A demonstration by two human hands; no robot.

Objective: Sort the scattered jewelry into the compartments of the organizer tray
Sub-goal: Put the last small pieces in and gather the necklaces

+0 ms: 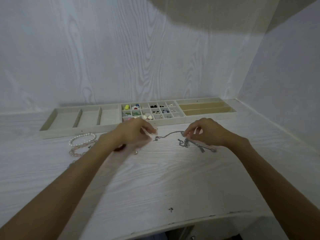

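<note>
Head view: white wood-grain table (155,179) under both forearms. Organizer tray (114,127), three sections, beyond both hands; middle grid holds small beads and studs. Left hand (133,134), blurred, fingers curled; grip cannot be told. Right hand (206,131) pinches silver chain (170,134) stretched between hands. Pearl bracelet (82,139) left of left hand.

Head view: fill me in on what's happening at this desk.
A person is sorting jewelry on a white desk. The right hand pinches a silver chain that trails across the desk toward the left hand, whose fingers are curled near the chain's other end; its grip is blurred. A pearl bracelet and a pink bracelet lie unsorted on the left. The trays behind hold beads and earrings in the middle grid.
</note>
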